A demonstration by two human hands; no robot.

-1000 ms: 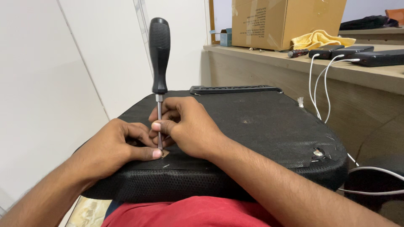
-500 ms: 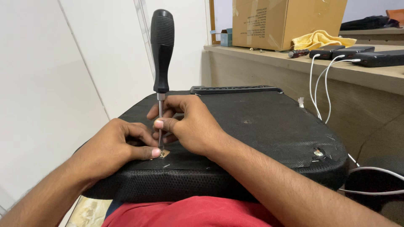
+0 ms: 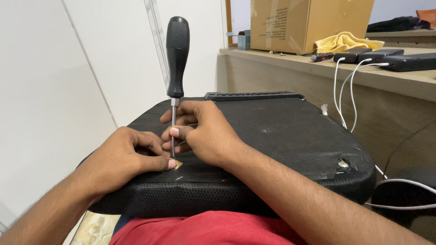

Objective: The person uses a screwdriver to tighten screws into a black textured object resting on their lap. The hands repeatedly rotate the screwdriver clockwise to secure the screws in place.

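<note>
Right hand [image 3: 206, 136] pinches the upright screwdriver [image 3: 176, 72] shaft on a black cushion [image 3: 281, 136]; left hand [image 3: 127, 156] steadies its tip.

wood shelf [image 3: 290, 68] w/ cardboard box [image 3: 309, 20] (yellow cloth [image 3: 343, 41])

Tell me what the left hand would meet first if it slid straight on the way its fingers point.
Probably the thin metal shaft of the black-handled screwdriver, which stands upright just past the left hand fingertips, with the right hand gripping it right behind. Depth between them is unclear.
</note>
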